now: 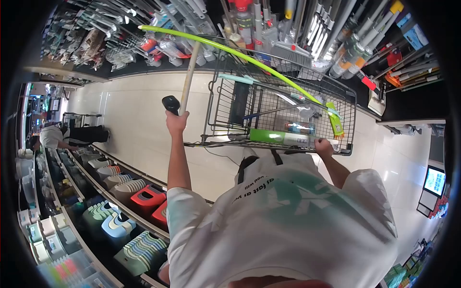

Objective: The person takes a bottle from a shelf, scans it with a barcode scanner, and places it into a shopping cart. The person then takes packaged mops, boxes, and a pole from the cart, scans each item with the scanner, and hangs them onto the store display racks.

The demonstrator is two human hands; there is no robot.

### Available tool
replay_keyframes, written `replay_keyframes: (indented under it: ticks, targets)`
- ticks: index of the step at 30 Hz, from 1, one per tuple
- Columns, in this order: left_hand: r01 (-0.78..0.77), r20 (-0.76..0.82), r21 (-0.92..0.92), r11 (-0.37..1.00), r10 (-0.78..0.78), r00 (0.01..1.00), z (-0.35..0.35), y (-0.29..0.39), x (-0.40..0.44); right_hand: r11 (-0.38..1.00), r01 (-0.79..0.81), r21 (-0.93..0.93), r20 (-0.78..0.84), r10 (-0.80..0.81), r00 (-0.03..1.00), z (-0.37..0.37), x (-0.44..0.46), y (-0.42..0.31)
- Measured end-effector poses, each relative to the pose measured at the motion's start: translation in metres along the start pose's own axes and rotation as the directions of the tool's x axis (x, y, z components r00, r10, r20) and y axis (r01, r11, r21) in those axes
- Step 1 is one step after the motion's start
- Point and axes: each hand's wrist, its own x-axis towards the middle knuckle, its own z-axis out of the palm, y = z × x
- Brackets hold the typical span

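Observation:
My left hand is closed around a black handheld device that looks like a barcode scanner. A beige pole runs up from the same hand toward the racks; whether the fingers also grip it I cannot tell. My right hand is curled on the near rim of a wire shopping cart, beside a green and white box. A long lime-green handle lies slanted across the cart, with a lime brush head at its right end. Inside is a blue-labelled pack.
Racks of mops and poles line the far side. On the left, shelves hold red baskets and striped bins. Another person bends at those shelves. A lit screen stands at the right.

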Motion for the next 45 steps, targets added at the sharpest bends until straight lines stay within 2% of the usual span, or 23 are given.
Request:
replay_keyframes:
  ticks: [2,3,5,8,11,16,24,31,32,35,43,45]
  targets:
    - [-0.004,0.025,-0.037,0.999,0.005,1.0,-0.005,-0.011,0.011,0.997,0.061,0.039,-0.168,-0.054,0.984,0.026,0.0,0.001]
    - [-0.005,0.028,-0.045,0.999,0.006,1.0,-0.007,-0.013,0.016,0.999,0.037,-0.008,-0.176,-0.037,0.984,0.028,-0.002,-0.005]
    - [0.001,0.041,-0.056,0.998,0.001,0.999,-0.013,-0.024,0.026,1.0,-0.01,-0.023,-0.074,0.008,0.997,0.031,-0.007,-0.019]
    - [0.024,0.061,-0.03,0.999,-0.022,0.998,-0.024,-0.027,0.035,0.998,-0.048,-0.047,-0.009,0.048,0.999,0.035,-0.01,-0.037]
    - [0.031,0.067,-0.019,0.999,-0.03,0.997,-0.026,-0.039,0.051,0.989,-0.128,-0.078,0.022,0.13,0.991,0.037,-0.017,-0.061]
    - [0.024,0.046,0.011,1.0,-0.024,0.999,-0.029,-0.054,0.073,0.981,-0.139,-0.133,0.068,0.148,0.987,0.04,-0.024,-0.09]
    - [0.032,0.052,-0.002,0.999,-0.032,0.998,-0.034,-0.063,0.094,0.996,-0.052,-0.07,-0.03,0.05,0.998,0.058,-0.026,-0.107]
    - [0.02,0.019,0.027,0.999,-0.02,1.0,-0.026,-0.062,0.095,0.996,-0.047,-0.078,0.059,0.052,0.997,0.055,-0.021,-0.096]
    - [0.011,0.008,0.027,1.0,-0.011,1.0,-0.023,-0.067,0.098,0.997,-0.025,-0.078,0.009,0.026,1.0,0.06,-0.02,-0.092]
    - [0.046,0.031,-0.023,0.999,-0.046,0.998,-0.023,-0.07,0.092,0.996,-0.011,-0.088,0.015,0.012,1.0,0.06,-0.02,-0.085]
    - [0.021,0.0,-0.046,0.999,-0.021,1.0,-0.028,-0.073,0.061,0.998,-0.011,-0.058,0.002,0.011,1.0,0.04,-0.032,-0.074]
    - [0.05,0.001,-0.022,0.999,-0.05,0.999,-0.03,-0.065,0.044,0.999,0.033,-0.018,-0.092,-0.035,0.995,0.039,-0.032,-0.055]
